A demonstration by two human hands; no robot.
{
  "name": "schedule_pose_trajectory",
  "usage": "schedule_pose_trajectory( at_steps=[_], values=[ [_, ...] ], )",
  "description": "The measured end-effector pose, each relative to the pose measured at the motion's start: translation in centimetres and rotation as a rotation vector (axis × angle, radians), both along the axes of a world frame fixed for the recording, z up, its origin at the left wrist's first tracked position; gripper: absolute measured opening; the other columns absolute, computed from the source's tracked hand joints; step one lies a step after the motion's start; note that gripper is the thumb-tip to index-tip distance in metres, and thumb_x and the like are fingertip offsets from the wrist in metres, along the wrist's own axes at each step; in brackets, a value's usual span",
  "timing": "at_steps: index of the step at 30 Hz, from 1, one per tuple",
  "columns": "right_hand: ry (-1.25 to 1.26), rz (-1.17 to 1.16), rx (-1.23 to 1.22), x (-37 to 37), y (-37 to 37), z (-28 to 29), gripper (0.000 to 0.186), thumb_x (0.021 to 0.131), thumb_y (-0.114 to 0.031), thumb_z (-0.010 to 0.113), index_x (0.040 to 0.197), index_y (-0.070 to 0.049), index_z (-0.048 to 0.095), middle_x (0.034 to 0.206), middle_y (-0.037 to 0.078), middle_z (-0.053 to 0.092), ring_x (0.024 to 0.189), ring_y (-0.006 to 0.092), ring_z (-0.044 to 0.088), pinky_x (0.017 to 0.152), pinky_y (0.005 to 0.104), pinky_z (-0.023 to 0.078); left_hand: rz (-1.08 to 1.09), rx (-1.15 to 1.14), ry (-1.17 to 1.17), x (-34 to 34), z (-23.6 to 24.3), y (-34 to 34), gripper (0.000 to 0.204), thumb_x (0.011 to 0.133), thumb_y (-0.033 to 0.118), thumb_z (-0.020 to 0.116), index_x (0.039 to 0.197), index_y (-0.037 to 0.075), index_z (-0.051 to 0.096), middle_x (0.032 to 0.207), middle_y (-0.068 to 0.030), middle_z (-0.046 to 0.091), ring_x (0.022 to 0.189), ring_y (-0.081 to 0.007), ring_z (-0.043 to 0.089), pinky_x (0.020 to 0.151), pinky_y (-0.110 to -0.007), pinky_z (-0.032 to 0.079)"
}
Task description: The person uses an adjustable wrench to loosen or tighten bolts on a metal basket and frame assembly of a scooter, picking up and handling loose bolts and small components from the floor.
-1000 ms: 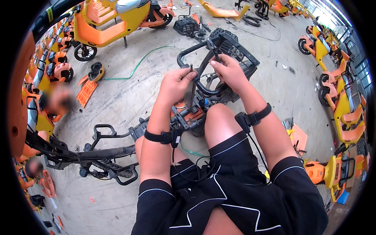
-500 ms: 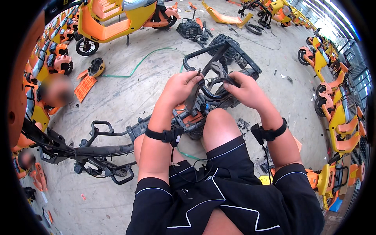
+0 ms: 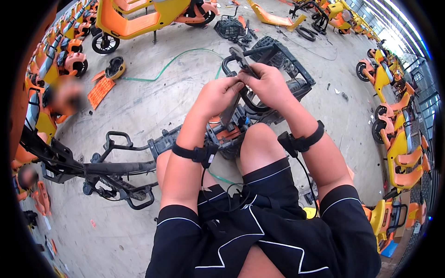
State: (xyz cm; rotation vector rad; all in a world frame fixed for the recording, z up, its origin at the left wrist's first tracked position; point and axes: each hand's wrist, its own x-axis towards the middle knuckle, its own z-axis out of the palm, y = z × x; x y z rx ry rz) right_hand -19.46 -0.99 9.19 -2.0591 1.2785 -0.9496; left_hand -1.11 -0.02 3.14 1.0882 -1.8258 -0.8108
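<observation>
Pliers-like tool (image 3: 238,56), clasped in the right hand (image 3: 267,87) by the black tubular loop (image 3: 256,109), has swung in to the left hand (image 3: 218,97), pinched on what I cannot tell; both now share one spot.

The right hand (image 3: 268,87) partly hides the dark tool (image 3: 239,57).

black short-sleeved top (image 3: 227,245) | white piping (image 3: 256,220) | black forearm straps (image 3: 311,138) | black cables (image 3: 306,173)

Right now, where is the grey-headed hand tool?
In the head view, the hand tool is at upper centre, gripped in the right hand, its head overlapping the black tubular loop in the picture, above the left hand.
</observation>
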Motion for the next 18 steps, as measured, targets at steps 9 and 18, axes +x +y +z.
schedule_pose_trajectory(
  at_steps=[9,18],
  values=[
    [0.148,-0.067,0.029,0.9,1.7,1.6,0.027,0.094,-0.023,0.072,0.106,0.002,0.069,0.077,0.010,0.067,0.069,0.0092,0.054,0.063,0.0308,0.046,0.098,0.028,0.250,3.6,-0.3,-1.2,0.030,0.100,0.025,0.065,0.117,0.001,0.072,0.100,-0.0074,0.074,0.095,-0.0129,0.064,0.087,-0.029,0.050],
    [0.130,-0.077,-0.146,0.4,1.1,0.6,0.028,0.088,-0.029,0.072,0.090,-0.001,0.067,0.080,0.023,0.067,0.078,0.0434,0.066,0.067,0.0467,0.051,0.117,0.058,-0.080,0.5,2.1,0.4,0.024,0.091,0.018,0.073,0.107,-0.001,0.073,0.078,-0.0048,0.070,0.071,-0.0079,0.059,0.064,-0.028,0.048]
  ],
)
